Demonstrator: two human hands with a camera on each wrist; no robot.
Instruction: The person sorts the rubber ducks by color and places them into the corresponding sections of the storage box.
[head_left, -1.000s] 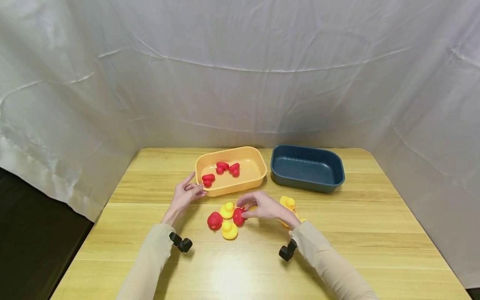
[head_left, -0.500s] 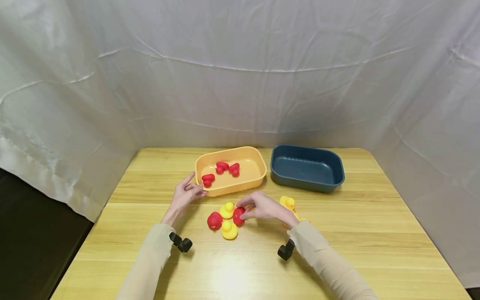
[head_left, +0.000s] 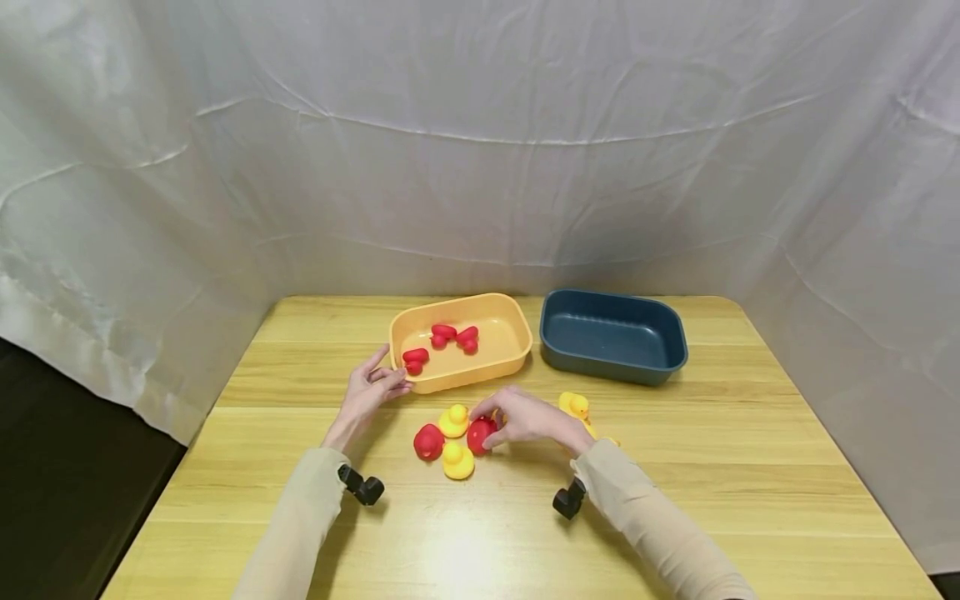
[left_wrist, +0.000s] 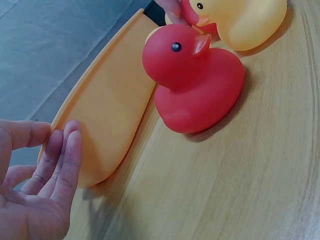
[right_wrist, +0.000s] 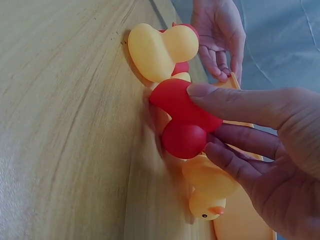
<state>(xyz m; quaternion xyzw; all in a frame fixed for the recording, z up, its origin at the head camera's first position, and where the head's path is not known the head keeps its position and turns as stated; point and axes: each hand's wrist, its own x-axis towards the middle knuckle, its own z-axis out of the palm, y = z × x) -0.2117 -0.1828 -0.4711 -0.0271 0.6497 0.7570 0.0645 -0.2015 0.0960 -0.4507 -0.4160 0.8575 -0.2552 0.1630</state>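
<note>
My left hand (head_left: 365, 398) pinches the near-left corner of an orange tub (head_left: 517, 354) by its rim; its fingertips press the outer wall (left_wrist: 107, 105) in the left wrist view. Three red rubber ducks (head_left: 467, 338) lie inside that tub. On the table, my right hand (head_left: 525, 417) holds a red rubber duck (right_wrist: 172, 102), thumb on one side and fingers on the other. Beside it sit another red duck (head_left: 428, 442) and two yellow ducks (head_left: 453, 422). A further yellow duck (right_wrist: 210, 182) is partly hidden behind the right fingers.
A dark blue tub (head_left: 615, 371) stands right of the orange one at the table's back. More yellow ducks (head_left: 573, 406) lie near the right wrist, partly covered by the sleeve. A pale sheet (head_left: 480, 167) hangs behind the wooden table (head_left: 300, 333).
My right fingers have come in around the red duck, which has shifted and turned slightly. The left hand and both tubs look the same.
</note>
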